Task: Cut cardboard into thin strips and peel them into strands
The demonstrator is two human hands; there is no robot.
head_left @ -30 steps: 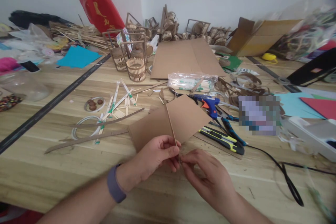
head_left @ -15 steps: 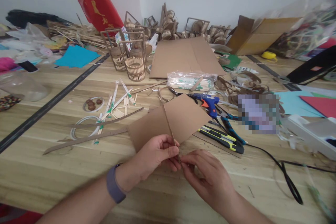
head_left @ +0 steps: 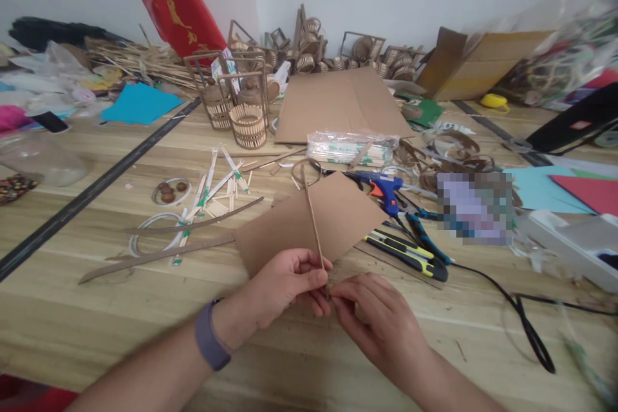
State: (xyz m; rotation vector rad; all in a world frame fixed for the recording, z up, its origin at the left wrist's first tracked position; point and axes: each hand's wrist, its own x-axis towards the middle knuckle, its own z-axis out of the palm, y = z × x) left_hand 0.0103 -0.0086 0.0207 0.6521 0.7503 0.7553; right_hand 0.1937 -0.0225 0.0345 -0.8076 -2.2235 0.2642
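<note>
A thin brown strip (head_left: 313,222) slants up and away from my fingers, over a rectangular cardboard piece (head_left: 284,228) lying on the table. My left hand (head_left: 297,280) pinches this strip between thumb and fingers near its lower end. Close on its right, my right hand (head_left: 376,312) has thumb and index finger pressed together at the strip's bottom end. The very tip between the fingertips is too small to make out. A purple band (head_left: 211,336) circles my left wrist.
Right of the cardboard lie a yellow-black cutter (head_left: 408,255), pliers (head_left: 427,241) and a blue glue gun (head_left: 386,190) with a black cord. Small stick baskets (head_left: 248,125), a large cardboard sheet (head_left: 338,103) and wrapped sticks (head_left: 350,149) stand or lie behind. Tape rings (head_left: 157,235) are left.
The strip's upper end has swung slightly to the right, and its broader side shows more. Both hands keep nearly the same place and grip.
</note>
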